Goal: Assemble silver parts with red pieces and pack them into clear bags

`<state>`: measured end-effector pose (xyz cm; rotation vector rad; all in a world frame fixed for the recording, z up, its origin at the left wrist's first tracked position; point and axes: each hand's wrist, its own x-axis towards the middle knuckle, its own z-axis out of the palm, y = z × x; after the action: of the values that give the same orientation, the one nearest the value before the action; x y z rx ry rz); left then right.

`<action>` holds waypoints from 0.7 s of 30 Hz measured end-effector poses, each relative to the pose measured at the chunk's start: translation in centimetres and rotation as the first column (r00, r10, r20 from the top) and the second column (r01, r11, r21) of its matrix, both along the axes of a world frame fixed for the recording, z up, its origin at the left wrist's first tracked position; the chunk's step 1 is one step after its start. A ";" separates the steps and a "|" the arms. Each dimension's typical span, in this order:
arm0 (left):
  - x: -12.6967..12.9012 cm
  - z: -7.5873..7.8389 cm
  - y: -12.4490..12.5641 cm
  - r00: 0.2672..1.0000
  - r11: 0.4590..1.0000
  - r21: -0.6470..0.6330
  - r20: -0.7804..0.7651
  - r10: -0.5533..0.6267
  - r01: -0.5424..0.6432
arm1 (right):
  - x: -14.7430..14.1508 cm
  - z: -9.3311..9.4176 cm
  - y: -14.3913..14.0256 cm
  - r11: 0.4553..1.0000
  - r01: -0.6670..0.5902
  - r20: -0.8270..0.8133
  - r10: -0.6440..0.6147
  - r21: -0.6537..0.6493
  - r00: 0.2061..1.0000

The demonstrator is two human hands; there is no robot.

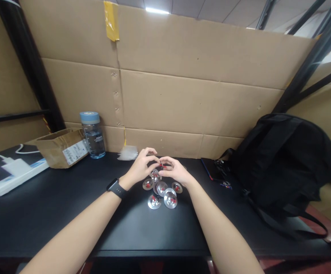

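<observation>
Silver discs (162,192) heaped on the black tabletop (68,213) just under my grip | left hand (140,166) and right hand (177,171) pinch one small red-marked part (161,164) together | step: fitting, I judge | next needs fine fingertip alignment | bottle (93,134) far left.

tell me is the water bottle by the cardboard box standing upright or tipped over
Upright. The water bottle stands on its base on the black table, blue cap on top, beside the cardboard box.

Even, moderately bright indoor light from a ceiling strip (156,10) above; soft glare on the black table (68,213); wide-angle bending at the edges; small metal discs (162,192) slightly blurred.
</observation>
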<state>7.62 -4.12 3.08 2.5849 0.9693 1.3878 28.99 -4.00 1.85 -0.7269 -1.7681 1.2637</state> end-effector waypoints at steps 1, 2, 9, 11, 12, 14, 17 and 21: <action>0.0 0.0 0.0 1.000 1.000 0.004 -0.004 -0.001 0.001 | 0.1 0.0 0.0 1.000 0.001 0.007 -0.001 -0.006 1.000; 0.0 0.0 0.0 1.000 1.000 0.009 -0.010 -0.001 0.001 | 0.1 0.0 0.0 1.000 0.001 0.015 -0.001 -0.010 1.000; -0.5 0.1 0.3 0.997 0.998 0.035 -0.065 0.047 -0.045 | 0.3 0.0 0.1 0.998 0.066 0.091 -0.065 -0.009 0.994; -0.8 0.1 0.6 0.995 0.997 0.051 -0.069 0.066 -0.062 | 0.4 -0.3 0.5 0.991 0.136 0.088 -0.137 0.013 0.987; -1.1 0.1 0.8 0.995 0.995 0.059 -0.067 0.079 -0.075 | 0.5 -0.5 0.8 0.982 0.185 0.084 -0.188 0.034 0.979; -1.8 0.2 1.2 0.991 0.992 0.073 -0.071 0.113 -0.108 | 1.0 -0.8 1.4 0.949 0.298 0.100 -0.308 0.104 0.946; -3.3 0.2 2.0 0.976 0.986 0.054 -0.146 0.163 -0.156 | 2.5 -0.9 2.3 0.853 0.435 0.243 -0.505 0.289 0.828; -5.0 -0.2 3.0 0.947 0.985 -0.070 -0.294 0.128 -0.155 | 5.3 -1.2 3.1 0.720 0.510 0.480 -0.694 0.470 0.537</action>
<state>2.63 -1.11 2.89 2.7453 1.2471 0.9758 34.29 -0.89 0.62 -1.5758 -1.8620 0.2565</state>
